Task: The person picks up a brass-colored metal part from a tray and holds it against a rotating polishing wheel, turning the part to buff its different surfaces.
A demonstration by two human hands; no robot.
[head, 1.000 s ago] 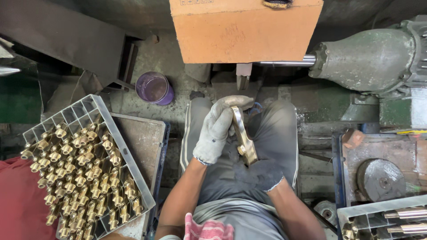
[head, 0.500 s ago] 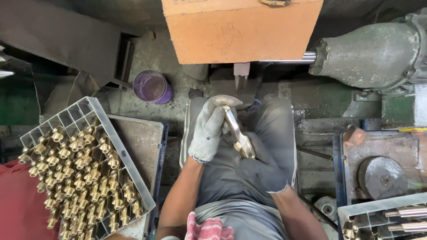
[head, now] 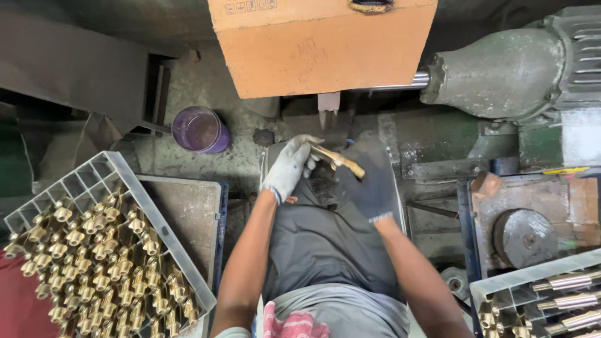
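We look down on our own two gloved hands, working over our lap. Our left hand point(head: 289, 168), in a light grey knitted glove, is closed around one end of a long, slim brass-coloured metal part point(head: 336, 160). Our right hand point(head: 370, 181), in a dark glove that blends with the dark apron on our lap, holds the other end of the same part, fingers wrapped beneath it. The part lies tilted between both hands, its left end higher, just below the small pale metal tool head point(head: 328, 107) that hangs under the brown cardboard box point(head: 322, 44) at the top of the view.

To the right of that box sits a big grey-green cast motor housing point(head: 501, 69) with a bright steel shaft point(head: 418, 80) running toward the box. On the grimy concrete surface to our left stands a round purple plastic cup point(head: 199, 129), well apart from our hands. Lower left, a grey plastic grid crate point(head: 106, 172) is packed with many small brass fittings point(head: 94, 263), and it rests tilted against a dark blue-rimmed tray point(head: 200, 213). At the lower right corner a second grey crate point(head: 532, 278) holds longer brass and steel pieces point(head: 563, 300). Just above it lies a dull grey round metal disc point(head: 524, 236) on a rusty, blue-edged tray. A pink checked cloth point(head: 294, 324) shows at our waist.
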